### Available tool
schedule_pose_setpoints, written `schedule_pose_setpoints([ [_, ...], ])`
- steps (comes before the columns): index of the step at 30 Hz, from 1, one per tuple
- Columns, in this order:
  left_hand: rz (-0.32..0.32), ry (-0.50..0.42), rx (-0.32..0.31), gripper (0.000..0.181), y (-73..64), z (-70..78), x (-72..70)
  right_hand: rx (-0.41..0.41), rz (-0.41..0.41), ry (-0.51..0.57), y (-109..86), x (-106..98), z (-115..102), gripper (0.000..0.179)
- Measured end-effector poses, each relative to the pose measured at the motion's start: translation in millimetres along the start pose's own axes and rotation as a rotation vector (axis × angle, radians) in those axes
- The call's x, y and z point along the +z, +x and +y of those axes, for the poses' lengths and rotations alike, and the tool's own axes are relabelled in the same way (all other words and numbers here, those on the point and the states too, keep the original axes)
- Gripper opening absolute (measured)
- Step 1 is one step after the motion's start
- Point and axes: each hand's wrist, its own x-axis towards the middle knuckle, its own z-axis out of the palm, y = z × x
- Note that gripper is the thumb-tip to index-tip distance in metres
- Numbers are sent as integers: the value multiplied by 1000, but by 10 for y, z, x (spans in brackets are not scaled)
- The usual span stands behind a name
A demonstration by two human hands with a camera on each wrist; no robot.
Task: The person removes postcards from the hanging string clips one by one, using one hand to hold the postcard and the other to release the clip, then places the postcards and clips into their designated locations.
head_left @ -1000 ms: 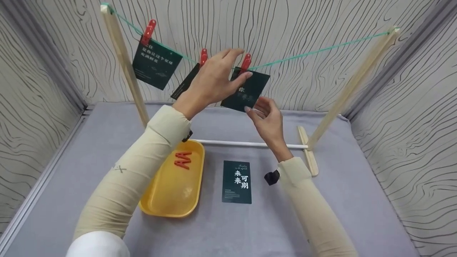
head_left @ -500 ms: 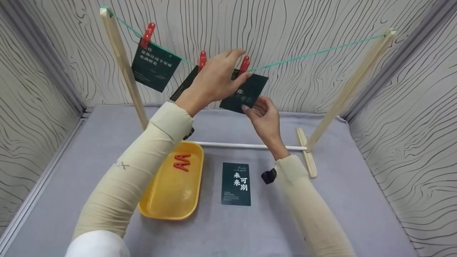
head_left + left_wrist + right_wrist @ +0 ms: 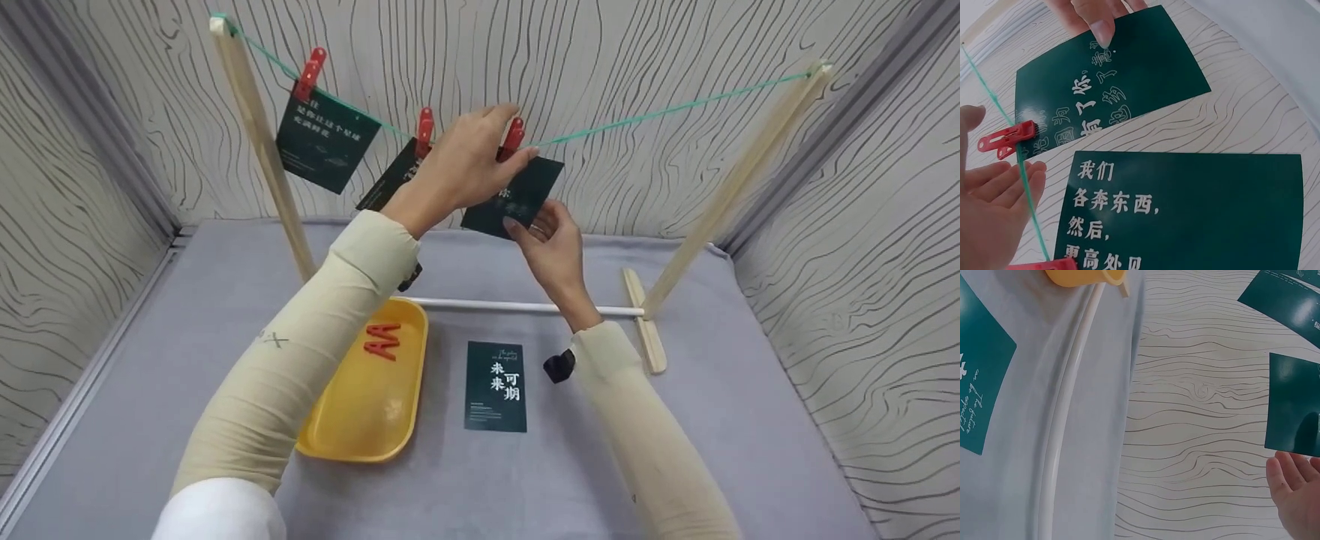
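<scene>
Three dark green cards hang from a green string, each under a red clip. My right hand (image 3: 556, 251) pinches the edge of the rightmost card (image 3: 538, 178), thumb in front and fingers behind. Around this card's red clip (image 3: 1008, 138), the thumb and fingers of my left hand (image 3: 466, 161) are spread and stand apart from it in the left wrist view. Partly behind the left hand hangs the middle card (image 3: 1196, 208), under its own clip (image 3: 425, 129). Farther left is the third card (image 3: 328, 142) with its clip (image 3: 310, 73).
Wooden posts (image 3: 259, 135) hold the string (image 3: 660, 111) at both ends. A white rod (image 3: 480, 304) runs low between them. On the grey cloth stand a yellow tray (image 3: 367, 427) containing red clips (image 3: 382, 342) and, beside it, another green card (image 3: 496, 412) lying flat.
My left hand has shifted slightly right near the clip, uncovering more of the middle card. The right hand has moved slightly left along the card's edge.
</scene>
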Motion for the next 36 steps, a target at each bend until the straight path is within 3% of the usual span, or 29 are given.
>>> schedule_pose_setpoints([
  [8, 12, -68, -17, 62, 21, -24, 17, -7, 14, 8, -20, 33, 3, 45],
  [15, 2, -202, -104, 57, 21, -32, 4, -27, 28, 32, -38, 67, 8, 43],
  [20, -4, -249, -138, 49, 20, -28, -5, -27, 33, 12, -45, 72, 2, 43],
  [36, -6, -292, -132, 48, 6, -8, -25, -27, 81, 12, -73, 59, -28, 24],
])
